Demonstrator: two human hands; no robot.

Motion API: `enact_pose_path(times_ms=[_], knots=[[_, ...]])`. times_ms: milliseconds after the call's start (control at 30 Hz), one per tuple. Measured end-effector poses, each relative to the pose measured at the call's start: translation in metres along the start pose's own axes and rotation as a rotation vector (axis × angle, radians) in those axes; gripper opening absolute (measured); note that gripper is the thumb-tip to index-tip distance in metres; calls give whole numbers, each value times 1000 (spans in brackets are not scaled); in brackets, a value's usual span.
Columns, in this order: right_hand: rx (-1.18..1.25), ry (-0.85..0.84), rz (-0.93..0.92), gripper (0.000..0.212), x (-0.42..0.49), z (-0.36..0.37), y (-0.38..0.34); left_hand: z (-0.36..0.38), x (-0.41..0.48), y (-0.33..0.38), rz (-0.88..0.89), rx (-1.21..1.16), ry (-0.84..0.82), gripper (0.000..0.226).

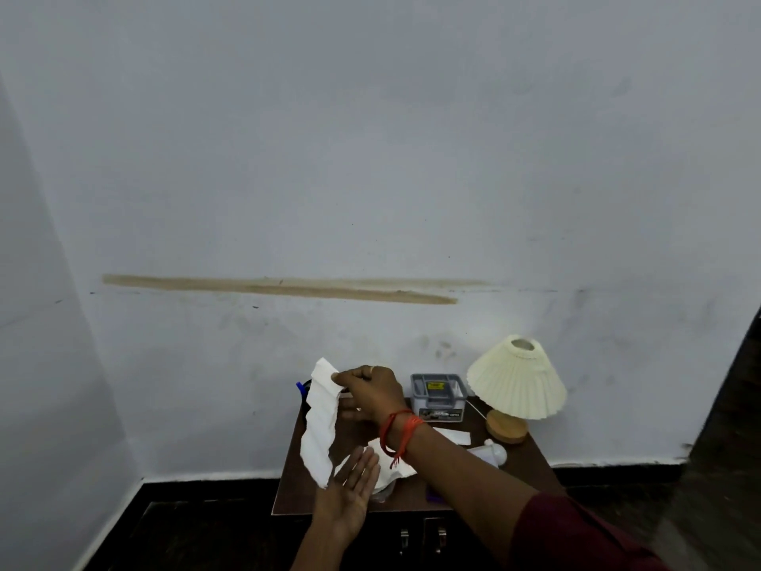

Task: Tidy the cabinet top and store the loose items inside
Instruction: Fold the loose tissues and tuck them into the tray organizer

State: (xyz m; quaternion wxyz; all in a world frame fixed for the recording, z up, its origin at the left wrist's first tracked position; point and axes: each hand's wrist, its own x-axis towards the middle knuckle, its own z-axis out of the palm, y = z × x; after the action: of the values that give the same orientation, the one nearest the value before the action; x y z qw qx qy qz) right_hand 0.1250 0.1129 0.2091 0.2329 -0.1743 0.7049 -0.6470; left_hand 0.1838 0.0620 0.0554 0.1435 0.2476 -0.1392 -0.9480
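Pale blue wall fills most of the view, marked by a long brown smear, with a small dark-brown cabinet top pushed against it low in the frame. At the cabinet's left edge a crumpled white paper sheet hangs in the air, pinched at its upper corner by the right hand, which reaches across from the right. Below it the left hand lies spread wide, palm up, holding nothing, its fingers touching the sheet's lower end. Just right of that hand another white paper lies on the top. Behind it stands a grey organiser box, then a white tube-like item lying flat, and a table lamp with a pleated cream shade on a wooden base.

Loose items remain to be stored. Judging from the light pinch, the sheet could tear or slip; a wide sweep of the right forearm might knock the lamp, since it stands near the elbow's path.
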Motion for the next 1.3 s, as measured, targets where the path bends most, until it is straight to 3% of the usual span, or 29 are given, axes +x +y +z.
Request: enact_pose_path(times_ms=[167,333,533,700,900,1300], knots=[[-105,47,53,24,2,-27,15,7,3,6,44,-211,-147,59],[-331,91,40,11,2,-52,35,18,-6,10,115,-187,-275,37],[-439,165,-27,21,9,-66,53,12,-2,18,5,-211,-156,38],[-563,183,-129,13,-2,-56,48,23,-18,23,22,-111,-132,72],[-764,131,-261,7,-27,-35,48,26,-19,24,42,-37,-101,82],[-915,-45,-393,30,-51,-6,84,15,-16,29,84,0,-95,100]])
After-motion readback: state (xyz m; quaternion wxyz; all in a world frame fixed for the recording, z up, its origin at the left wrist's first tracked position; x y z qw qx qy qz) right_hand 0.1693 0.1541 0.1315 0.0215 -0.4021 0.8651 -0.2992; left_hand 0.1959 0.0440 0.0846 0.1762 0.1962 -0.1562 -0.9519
